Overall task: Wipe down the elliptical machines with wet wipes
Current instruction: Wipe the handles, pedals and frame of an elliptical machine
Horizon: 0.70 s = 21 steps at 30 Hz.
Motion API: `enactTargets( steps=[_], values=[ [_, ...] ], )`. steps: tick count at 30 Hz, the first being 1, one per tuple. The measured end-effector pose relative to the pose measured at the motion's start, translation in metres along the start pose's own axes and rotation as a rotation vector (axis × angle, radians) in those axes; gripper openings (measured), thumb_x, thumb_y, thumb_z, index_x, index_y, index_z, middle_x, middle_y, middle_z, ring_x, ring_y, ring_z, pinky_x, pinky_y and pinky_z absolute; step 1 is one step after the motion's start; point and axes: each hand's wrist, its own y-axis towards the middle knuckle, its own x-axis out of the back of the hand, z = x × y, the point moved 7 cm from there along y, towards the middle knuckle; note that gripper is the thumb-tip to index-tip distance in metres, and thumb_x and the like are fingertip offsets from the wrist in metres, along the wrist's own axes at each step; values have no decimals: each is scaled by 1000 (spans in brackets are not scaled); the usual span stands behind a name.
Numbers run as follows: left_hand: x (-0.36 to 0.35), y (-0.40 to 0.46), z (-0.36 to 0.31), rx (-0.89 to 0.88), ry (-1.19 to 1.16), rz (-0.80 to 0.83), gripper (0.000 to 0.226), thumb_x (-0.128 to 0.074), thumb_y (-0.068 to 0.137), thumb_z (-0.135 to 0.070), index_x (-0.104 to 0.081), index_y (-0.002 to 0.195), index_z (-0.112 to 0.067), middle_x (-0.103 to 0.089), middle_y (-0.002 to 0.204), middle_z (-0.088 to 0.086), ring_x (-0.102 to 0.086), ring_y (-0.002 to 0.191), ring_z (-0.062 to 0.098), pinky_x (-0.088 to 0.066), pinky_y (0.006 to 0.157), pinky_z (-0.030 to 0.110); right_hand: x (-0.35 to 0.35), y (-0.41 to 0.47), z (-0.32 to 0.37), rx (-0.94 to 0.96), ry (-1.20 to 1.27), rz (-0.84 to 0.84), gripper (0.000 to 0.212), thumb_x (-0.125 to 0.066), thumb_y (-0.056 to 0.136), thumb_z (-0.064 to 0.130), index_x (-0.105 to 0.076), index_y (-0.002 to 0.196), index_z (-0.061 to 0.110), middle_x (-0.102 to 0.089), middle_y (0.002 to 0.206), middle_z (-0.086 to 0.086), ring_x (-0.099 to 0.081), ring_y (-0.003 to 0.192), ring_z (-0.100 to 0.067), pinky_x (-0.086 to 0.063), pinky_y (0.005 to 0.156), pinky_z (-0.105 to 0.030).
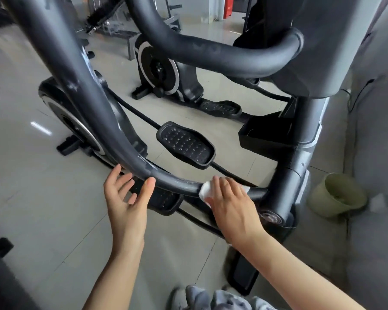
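Right hand (230, 201), lower centre of frame: fingers (220, 186) curled over a white wet wipe (205, 190), pressing it on the curved grey bar (177, 181) of the elliptical near its joint with the upright post (285, 186). Left hand (127, 198): fingers loose and spread, grasping nothing, thumb touching the bar's underside. Risk: the bunched wipe may slip off the round tube or skip its underside, as pressure comes from above only; both forearms reach up from the bottom edge.
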Motion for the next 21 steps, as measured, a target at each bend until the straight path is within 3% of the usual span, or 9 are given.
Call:
enactTargets(
  steps=[2, 5, 8, 10, 12, 17, 19, 21],
  values=[
    [8, -4, -14, -55, 0, -28, 42, -65, 93, -11, -50, 129, -25, -57, 128, -5, -55, 120, 2, -46, 95, 16, -7, 12, 38, 76, 52, -17, 59, -71, 79, 10, -48, 130, -10, -63, 110, -21, -63, 103, -38, -53, 92, -42],
    [25, -8, -44, -175, 1, -71, 24, -59, 97, -24, -55, 118, -33, -60, 126, -9, -58, 120, 5, -45, 92, 11, 11, 41, 94, 118, 351, -186, 61, -64, 87, 8, -34, 136, -12, -58, 129, -27, -57, 120, -37, -45, 106, -41],
    [44, -16, -74, -287, 1, -84, 38, -57, 94, -45, -55, 126, -24, -62, 130, -10, -56, 125, 9, -44, 101, 17, 48, 70, 132, 112, 816, -303, 56, -42, 101, 13, -20, 144, -15, -35, 149, -31, -36, 140, -37, -31, 116, -41],
    [53, -23, -94, -360, 17, -76, 62, -58, 86, -67, -54, 130, -23, -61, 134, -12, -54, 129, 11, -42, 106, 22, 78, 90, 144, 143, 1002, -399, 56, -36, 105, 16, -14, 146, -16, -20, 155, -30, -22, 147, -33, -23, 120, -37],
    [57, -27, -115, -419, 23, -70, 71, -57, 80, -74, -54, 130, -24, -60, 137, -10, -53, 130, 14, -40, 110, 29, 117, 114, 149, 198, 1119, -502, 55, -30, 105, 16, -9, 146, -14, -14, 156, -29, -16, 149, -33, -18, 121, -35],
    [47, -27, -166, -502, 75, -9, 77, -56, 76, -79, -50, 134, -29, -54, 143, -13, -47, 135, 10, -34, 116, 39, 167, 149, 153, 219, 1165, -628, 59, -38, 98, -3, -8, 149, -9, -18, 156, -31, -19, 147, -35, -21, 121, -40],
    [40, -28, -188, -537, 123, 35, 75, -53, 77, -80, -45, 136, -34, -49, 146, -19, -42, 138, 5, -31, 117, 35, 140, 131, 153, 229, 1056, -601, 66, -39, 97, -5, -3, 152, 0, -14, 159, -23, -18, 148, -30, -22, 120, -37],
    [37, -30, -209, -589, 171, 30, 70, -52, 79, -78, -44, 136, -37, -47, 146, -22, -40, 139, 4, -35, 115, 27, 104, 107, 148, 210, 1000, -556, 64, -33, 100, 0, 1, 154, 3, -4, 164, -3, -16, 150, -19, -24, 119, -37]
  ],
)
